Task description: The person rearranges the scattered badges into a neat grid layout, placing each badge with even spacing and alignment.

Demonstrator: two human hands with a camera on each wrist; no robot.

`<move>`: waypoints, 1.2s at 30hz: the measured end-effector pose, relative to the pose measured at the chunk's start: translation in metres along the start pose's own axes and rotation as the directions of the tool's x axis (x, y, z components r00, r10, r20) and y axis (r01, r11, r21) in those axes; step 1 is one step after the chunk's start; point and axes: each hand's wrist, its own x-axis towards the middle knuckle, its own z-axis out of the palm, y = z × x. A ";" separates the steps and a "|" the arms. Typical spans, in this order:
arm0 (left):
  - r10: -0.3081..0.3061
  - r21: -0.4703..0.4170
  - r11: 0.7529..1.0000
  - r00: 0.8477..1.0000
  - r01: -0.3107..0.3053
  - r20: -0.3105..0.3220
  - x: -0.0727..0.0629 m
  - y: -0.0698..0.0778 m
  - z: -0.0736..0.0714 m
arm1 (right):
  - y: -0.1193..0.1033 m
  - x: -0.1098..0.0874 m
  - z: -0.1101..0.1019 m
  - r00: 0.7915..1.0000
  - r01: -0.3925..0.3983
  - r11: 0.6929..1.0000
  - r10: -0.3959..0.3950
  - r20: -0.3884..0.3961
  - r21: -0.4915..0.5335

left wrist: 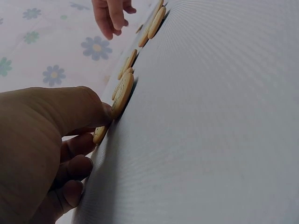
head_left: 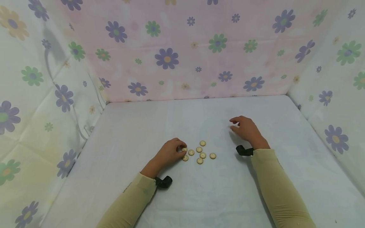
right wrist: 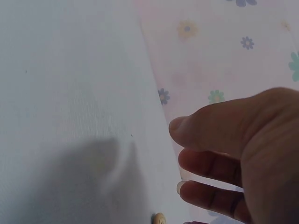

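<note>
Our left hand (head_left: 169, 152) low at the buttons (head_left: 202, 155), our right hand (head_left: 247, 130) hovering well apart.
We see the left thumb and fingers curled around a leftmost button (head_left: 184, 149) on the white table (head_left: 188, 199); the right's thumb and fingers stand loosely parted.

Pink back cloth (head_left: 182, 38) at 12 o'clock; left cloth (head_left: 40, 101) at 10, right cloth (head_left: 319, 79) at 2, both pale. All flower-printed. White table (head_left: 154, 120) runs centre to 6 o'clock; light soft.
</note>
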 end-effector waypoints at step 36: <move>-0.019 -0.010 1.000 1.000 0.019 0.002 0.000 0.000 0.001 | -0.051 -0.009 0.024 0.978 0.207 0.978 -0.206 0.041 -0.025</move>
